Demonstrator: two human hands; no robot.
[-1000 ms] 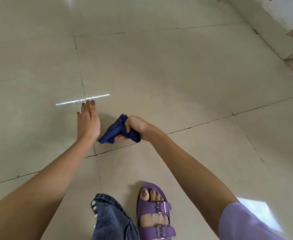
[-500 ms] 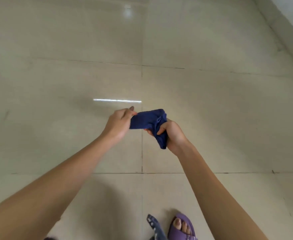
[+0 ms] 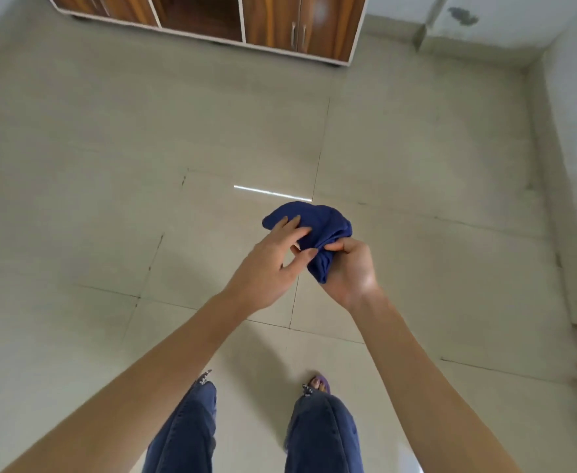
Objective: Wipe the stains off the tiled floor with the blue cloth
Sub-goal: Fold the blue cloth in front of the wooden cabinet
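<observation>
A person is standing, looking down past denim trouser legs [image 3: 317, 435] and a purple sandal [image 3: 320, 384]. Both arms are reaching forward at waist height. The right hand [image 3: 350, 269] is gripping the bunched blue cloth [image 3: 317, 227] in a closed fist, while the left hand [image 3: 273, 261] is resting spread, loose fingers on its top, seemingly folding or bunching it. The cloth is hanging in the air, well above the tiled floor [image 3: 109, 165]. Wiping looks not yet underway; next calls for crouching and pressing the cloth down. Farther off, a wooden cabinet [image 3: 280, 25] is standing against the wall.
</observation>
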